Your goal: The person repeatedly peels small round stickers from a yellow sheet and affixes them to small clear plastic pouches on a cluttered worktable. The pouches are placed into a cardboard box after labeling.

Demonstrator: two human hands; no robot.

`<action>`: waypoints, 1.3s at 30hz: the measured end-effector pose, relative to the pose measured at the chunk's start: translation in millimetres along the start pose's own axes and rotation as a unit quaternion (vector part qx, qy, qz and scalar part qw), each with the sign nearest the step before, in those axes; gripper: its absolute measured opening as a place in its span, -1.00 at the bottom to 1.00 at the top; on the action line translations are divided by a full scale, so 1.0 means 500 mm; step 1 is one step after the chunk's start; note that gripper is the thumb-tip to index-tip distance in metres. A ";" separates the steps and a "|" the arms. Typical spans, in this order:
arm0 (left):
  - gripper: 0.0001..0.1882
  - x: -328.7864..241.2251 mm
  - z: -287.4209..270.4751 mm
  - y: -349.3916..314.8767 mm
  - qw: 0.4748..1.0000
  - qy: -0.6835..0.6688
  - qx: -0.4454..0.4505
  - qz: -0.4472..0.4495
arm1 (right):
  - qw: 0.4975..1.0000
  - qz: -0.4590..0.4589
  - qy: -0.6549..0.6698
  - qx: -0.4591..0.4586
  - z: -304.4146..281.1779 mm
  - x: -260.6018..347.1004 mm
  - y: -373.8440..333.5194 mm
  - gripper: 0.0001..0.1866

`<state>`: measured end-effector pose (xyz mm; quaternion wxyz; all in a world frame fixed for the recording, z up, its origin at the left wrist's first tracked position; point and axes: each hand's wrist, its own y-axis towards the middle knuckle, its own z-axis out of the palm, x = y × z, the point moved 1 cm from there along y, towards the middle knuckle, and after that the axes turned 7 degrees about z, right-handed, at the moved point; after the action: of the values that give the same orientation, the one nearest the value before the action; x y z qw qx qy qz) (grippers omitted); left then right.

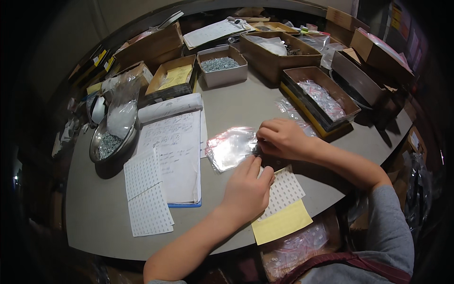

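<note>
A stack of small clear zip bags (231, 147) with red edges lies fanned out and shiny in the middle of the table. At its right edge my right hand (283, 137) has its fingers curled and pinched on a bag; the fingertips are partly hidden. My left hand (247, 188) rests at the near edge of the stack, fingers stretched toward it and thumb apart. Partly beneath my left hand lies a white sheet of small printed stickers (285, 191), with a yellow backing sheet (283, 223) at its near end.
Left are a notebook (175, 161), another sticker sheet (147, 194) and a metal bowl of screws (109, 146). Far back stands a white box of screws (222, 62). At right is a box of filled bags (324, 97), with loose bags (289, 110) beside it.
</note>
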<state>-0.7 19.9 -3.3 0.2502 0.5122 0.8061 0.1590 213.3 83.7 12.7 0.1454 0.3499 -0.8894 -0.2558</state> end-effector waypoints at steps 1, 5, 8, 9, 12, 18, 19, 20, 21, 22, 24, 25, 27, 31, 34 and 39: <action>-0.83 -0.001 0.000 0.000 1.000 0.001 0.001 -0.001 | 0.999 -0.031 -0.039 0.003 0.005 -0.002 0.001 -0.77; -0.83 -0.004 -0.003 0.004 1.000 -0.018 0.003 -0.011 | 0.995 -0.074 -0.045 0.045 0.017 -0.005 -0.004 -0.77; -0.91 -0.005 -0.004 0.007 0.999 -0.007 -0.037 0.002 | 0.994 -0.054 0.019 0.093 -0.009 -0.001 -0.010 -0.79; -0.91 -0.003 -0.001 0.005 0.999 0.006 -0.050 0.014 | 0.992 -0.055 0.037 0.106 -0.025 0.000 -0.011 -0.79; -0.89 0.005 0.008 0.001 0.997 0.027 -0.069 0.038 | 0.988 -0.038 0.073 0.132 -0.074 0.004 -0.016 -0.78; -0.84 -0.003 0.006 0.005 0.998 -0.036 -0.048 0.037 | 0.953 0.264 0.139 0.043 -0.096 -0.111 -0.035 -0.67; -0.83 -0.007 0.005 0.007 0.997 -0.045 -0.048 0.042 | 0.943 0.312 0.113 0.029 -0.089 -0.143 -0.038 -0.64; -0.83 -0.010 0.002 0.004 0.997 -0.052 -0.047 0.041 | 0.941 0.324 0.063 0.070 -0.072 -0.173 -0.033 -0.56; -0.83 -0.015 -0.001 0.007 0.996 -0.073 -0.045 0.036 | 0.949 0.307 0.024 0.069 -0.055 -0.188 -0.032 -0.47; -0.83 -0.021 -0.006 0.010 0.994 -0.095 -0.041 0.032 | 0.946 0.308 -0.018 0.097 -0.041 -0.198 -0.042 -0.42; -0.83 -0.021 -0.005 0.004 0.992 -0.116 -0.039 0.022 | 0.933 0.314 -0.066 0.159 -0.012 -0.174 -0.027 -0.28; -0.83 -0.019 0.001 0.002 0.992 -0.120 -0.041 0.025 | 0.926 0.320 -0.091 0.178 -0.011 -0.166 -0.027 -0.22; -0.83 -0.017 0.007 0.003 0.991 -0.122 -0.041 0.025 | 0.910 0.312 -0.093 0.256 -0.005 -0.161 -0.039 -0.17; -0.83 -0.010 0.009 -0.002 0.992 -0.117 -0.035 0.017 | 0.950 0.255 -0.067 0.168 -0.027 -0.065 -0.108 -0.26; -0.83 -0.011 0.010 -0.001 0.992 -0.122 -0.034 0.023 | 0.952 0.236 0.068 0.181 -0.109 0.012 -0.122 -0.47; -0.84 -0.009 -0.002 0.008 0.992 -0.125 -0.005 0.030 | 0.953 0.278 0.119 0.006 -0.096 -0.080 -0.113 -0.40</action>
<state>3.1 17.2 0.8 0.3468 0.5508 0.7518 0.1057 293.7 59.4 17.7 0.3131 0.1171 -0.9294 -0.1562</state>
